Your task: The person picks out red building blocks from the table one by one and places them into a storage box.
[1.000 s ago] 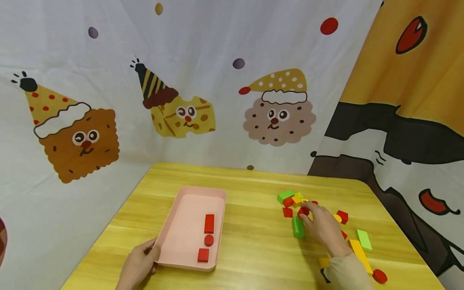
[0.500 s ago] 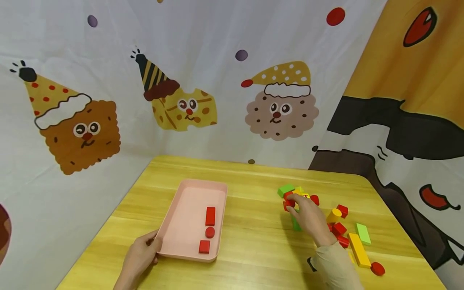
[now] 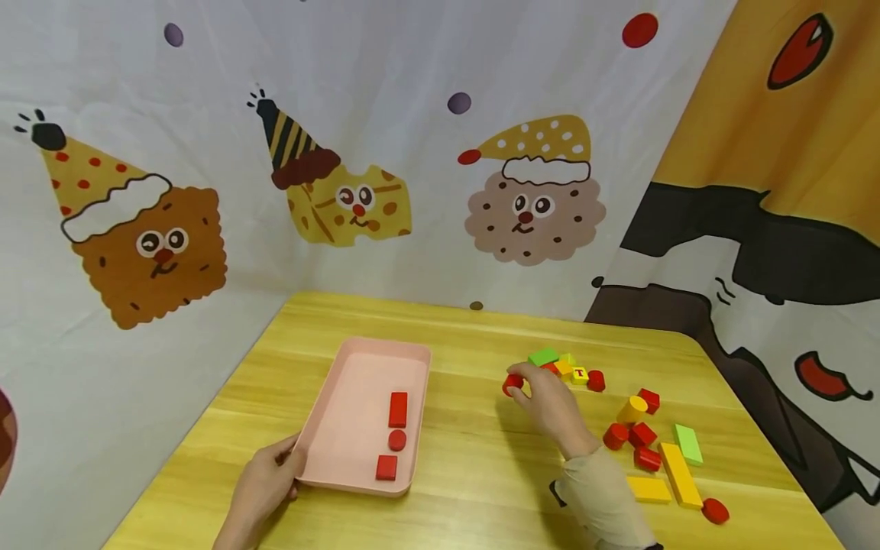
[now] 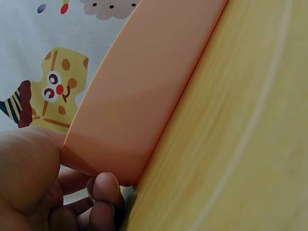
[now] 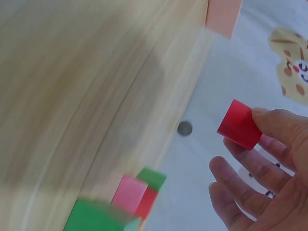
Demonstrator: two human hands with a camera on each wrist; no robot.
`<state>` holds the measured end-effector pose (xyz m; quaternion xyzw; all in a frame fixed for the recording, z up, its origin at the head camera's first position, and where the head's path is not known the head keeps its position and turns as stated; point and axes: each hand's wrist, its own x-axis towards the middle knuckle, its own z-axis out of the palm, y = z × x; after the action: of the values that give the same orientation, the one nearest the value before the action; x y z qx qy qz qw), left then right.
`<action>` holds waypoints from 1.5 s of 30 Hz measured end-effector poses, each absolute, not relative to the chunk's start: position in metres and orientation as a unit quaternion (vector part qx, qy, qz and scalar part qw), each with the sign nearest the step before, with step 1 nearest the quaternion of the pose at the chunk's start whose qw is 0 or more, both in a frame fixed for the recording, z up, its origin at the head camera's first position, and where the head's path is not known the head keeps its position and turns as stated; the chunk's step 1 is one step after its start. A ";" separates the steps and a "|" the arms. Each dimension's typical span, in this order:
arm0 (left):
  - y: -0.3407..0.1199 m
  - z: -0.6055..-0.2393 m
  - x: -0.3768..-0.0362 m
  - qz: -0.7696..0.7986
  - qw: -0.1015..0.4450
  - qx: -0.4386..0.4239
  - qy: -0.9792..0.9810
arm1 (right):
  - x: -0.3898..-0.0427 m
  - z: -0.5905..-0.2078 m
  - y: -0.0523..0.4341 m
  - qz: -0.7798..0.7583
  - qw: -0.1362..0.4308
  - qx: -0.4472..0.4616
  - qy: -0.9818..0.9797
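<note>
My right hand (image 3: 553, 405) pinches a small red cylinder block (image 5: 239, 125) between thumb and index finger, its other fingers spread loosely. In the head view the hand is above the table, just left of a cluster of blocks. A shallow pink tray (image 3: 354, 412) lies on the left half of the table. At its near left corner my left hand (image 3: 268, 477) grips the wall, thumb on the rim, other fingers curled below. Along the tray's right side sit a red rectangular block (image 3: 398, 409), a red round block (image 3: 396, 440) and a red square block (image 3: 386, 467).
Behind the right hand are a green block (image 3: 543, 357), a yellow block with a letter T (image 3: 580, 375) and a red block (image 3: 596, 380). Further right stand a yellow cylinder (image 3: 632, 409), several red blocks (image 3: 642, 435) and yellow bars (image 3: 681, 473). A printed curtain (image 3: 426, 283) borders the table.
My right hand has moved left from the block cluster and now carries the red cylinder block clear of it. The left hand has kept its grip on the tray. The head view has tilted slightly.
</note>
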<state>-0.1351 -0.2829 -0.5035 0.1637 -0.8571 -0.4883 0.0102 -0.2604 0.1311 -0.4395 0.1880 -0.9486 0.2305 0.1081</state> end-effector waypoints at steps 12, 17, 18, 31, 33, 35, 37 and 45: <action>-0.282 -0.503 -0.133 -0.497 0.013 0.164 -0.852 | -0.248 -0.441 0.079 0.227 0.114 0.229 -0.940; -0.282 -0.504 -0.133 -0.505 0.012 0.168 -0.847 | -0.237 -0.440 0.050 0.232 0.095 0.279 -0.927; -0.282 -0.504 -0.133 -0.507 0.012 0.169 -0.845 | -0.235 -0.440 0.044 0.237 0.093 0.292 -0.922; -0.283 -0.504 -0.134 -0.501 0.010 0.176 -0.847 | -0.210 -0.432 -0.020 0.213 0.096 0.389 -0.891; -0.283 -0.504 -0.134 -0.503 0.011 0.174 -0.847 | -0.207 -0.434 -0.026 0.209 0.094 0.400 -0.887; -0.283 -0.504 -0.133 -0.504 0.011 0.176 -0.846 | -0.203 -0.437 -0.032 0.204 0.092 0.413 -0.883; -0.282 -0.503 -0.133 -0.506 0.012 0.177 -0.844 | -0.200 -0.440 -0.037 0.197 0.093 0.427 -0.878; -0.280 -0.500 -0.132 -0.513 0.009 0.180 -0.840 | -0.190 -0.454 -0.053 0.175 0.097 0.454 -0.868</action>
<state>-0.1323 -0.2798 -0.5004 0.1800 -0.8395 -0.5125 0.0091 -0.1900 -0.0529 -0.4542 0.4543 -0.8681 0.1749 0.0971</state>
